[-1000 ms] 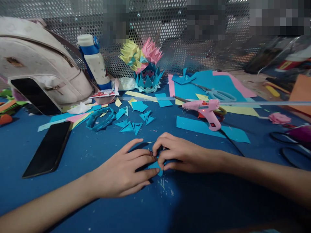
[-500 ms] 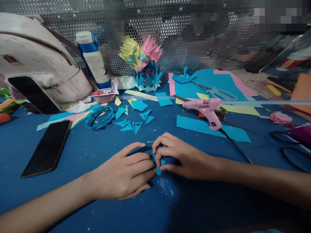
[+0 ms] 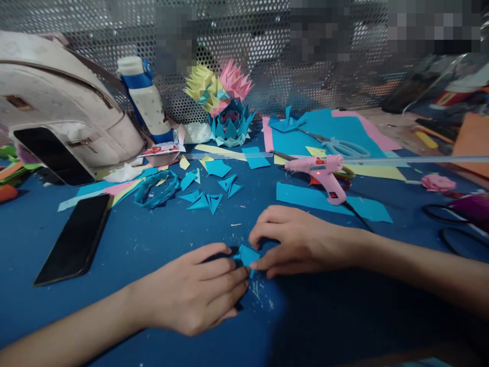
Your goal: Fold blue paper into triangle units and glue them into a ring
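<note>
A small folded piece of blue paper point(image 3: 246, 255) lies on the blue tabletop between my two hands. My left hand point(image 3: 200, 288) rests from the left with its fingers bent, fingertips holding the paper's lower left side down. From the right, my right hand point(image 3: 300, 242) reaches in with curved, parted fingers; one fingertip touches the paper's right edge, and the upper fingers are lifted off it. Beyond the hands lie several folded blue paper triangles point(image 3: 206, 201). The underside of the paper and part of its left edge are hidden.
A pink glue gun point(image 3: 324, 176), its light on, lies over a blue paper strip point(image 3: 362, 206). Scissors point(image 3: 346, 147) rest on paper sheets behind. At left are a phone point(image 3: 72, 242), a white backpack point(image 3: 64, 102) and a bottle point(image 3: 147, 104). Paper flowers point(image 3: 233, 120) stand at the back.
My right hand has drawn back to the right and its pinching fingers have parted. More of the blue paper shows, lying flatter. My left hand stays at the paper.
</note>
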The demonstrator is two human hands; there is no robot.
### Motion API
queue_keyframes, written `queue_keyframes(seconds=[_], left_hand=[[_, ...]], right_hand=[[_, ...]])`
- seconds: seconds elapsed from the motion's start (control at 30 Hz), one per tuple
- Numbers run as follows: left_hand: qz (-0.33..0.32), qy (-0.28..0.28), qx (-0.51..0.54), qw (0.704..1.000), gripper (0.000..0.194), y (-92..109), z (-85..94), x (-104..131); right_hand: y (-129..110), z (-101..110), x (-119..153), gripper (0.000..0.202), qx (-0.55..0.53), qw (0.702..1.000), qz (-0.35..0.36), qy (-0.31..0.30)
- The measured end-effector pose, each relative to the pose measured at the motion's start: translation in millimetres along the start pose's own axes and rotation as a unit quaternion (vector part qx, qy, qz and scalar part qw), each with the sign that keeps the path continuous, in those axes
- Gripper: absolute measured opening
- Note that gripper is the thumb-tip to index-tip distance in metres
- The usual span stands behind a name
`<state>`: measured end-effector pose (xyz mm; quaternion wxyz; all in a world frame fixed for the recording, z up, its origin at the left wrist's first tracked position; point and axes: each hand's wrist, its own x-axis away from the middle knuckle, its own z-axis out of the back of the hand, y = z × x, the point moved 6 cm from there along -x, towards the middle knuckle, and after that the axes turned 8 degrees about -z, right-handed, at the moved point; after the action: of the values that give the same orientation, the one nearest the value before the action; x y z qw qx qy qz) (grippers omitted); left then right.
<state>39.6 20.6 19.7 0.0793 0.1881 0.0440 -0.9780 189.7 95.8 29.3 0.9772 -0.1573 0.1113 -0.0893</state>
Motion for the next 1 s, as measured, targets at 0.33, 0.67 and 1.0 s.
queue_keyframes(seconds=[0.33,0.67,1.0], left_hand=[[0.013,0.003,0.034,0.999,0.027,-0.5,4.4,-4.4],[0.375,0.046,0.185,0.907,0.012,-44.4,-8.8,2.9],[0.406,-0.007,0.208,0.89,0.015,-44.8,-16.4,-3.0]], right_hand=[[6.0,5.8,1.2,0.021,-0.004,0.999,0.016,-0.043],[8.4,-2.7,-5.3,0.028,-0.138,0.987,-0.086,-0.008],[20.6,-13.0,-3.0,0.014,-0.148,0.946,-0.289,-0.014]])
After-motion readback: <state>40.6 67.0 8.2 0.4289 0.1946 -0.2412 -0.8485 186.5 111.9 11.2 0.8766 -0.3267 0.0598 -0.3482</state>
